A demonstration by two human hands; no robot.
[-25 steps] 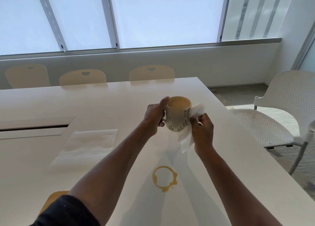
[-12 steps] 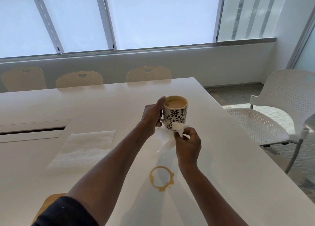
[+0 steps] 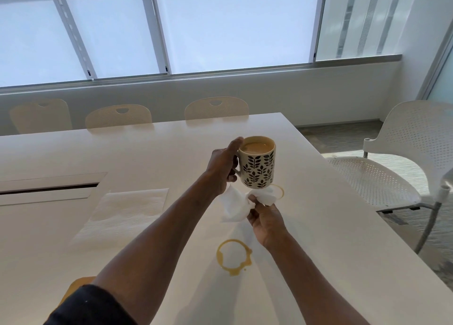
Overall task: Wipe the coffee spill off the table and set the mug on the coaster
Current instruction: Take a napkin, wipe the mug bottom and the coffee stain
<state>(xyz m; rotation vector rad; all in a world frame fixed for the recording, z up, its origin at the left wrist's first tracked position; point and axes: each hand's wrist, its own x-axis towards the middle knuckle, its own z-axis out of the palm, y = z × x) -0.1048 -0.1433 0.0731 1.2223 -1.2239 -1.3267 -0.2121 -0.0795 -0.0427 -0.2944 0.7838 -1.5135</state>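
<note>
**Mug held above bench, tissue at its base**

Head view: mug point(image 3: 257, 164), cream with a dark leaf pattern and nearly full of milky coffee, is held off the bench point(image 3: 318, 226) by the left hand point(image 3: 221, 169). The left fingers are closed around the handle side, thumb up by the rim; the handle itself is mostly hidden behind the hand. The mug sits upright or nearly so.

Just below the mug, the right hand point(image 3: 266, 223) pinches a crumpled white tissue point(image 3: 235, 206) between fingertips and thumb. The tissue bunches up toward the underside of the mug; whether it touches the base cannot be told. Part of it trails down to the left, toward the left wrist.

Two coffee marks show on the bench. A faint ring point(image 3: 279, 192) lies directly under the mug, partly covered by the tissue. A darker, fuller ring point(image 3: 234, 257) with drips at its lower edge lies nearer the person, between the two forearms and just beside the right wrist.

A flat paper towel point(image 3: 127, 213) lies on the bench to the left, well apart from the mug. A rounded tan shape point(image 3: 76, 285), partly hidden by the left sleeve, shows at the near edge; what it is cannot be told. A white perforated chair point(image 3: 392, 177) stands to the right of the bench, and three chair backs point(image 3: 119, 116) line its far side under the windows.
</note>
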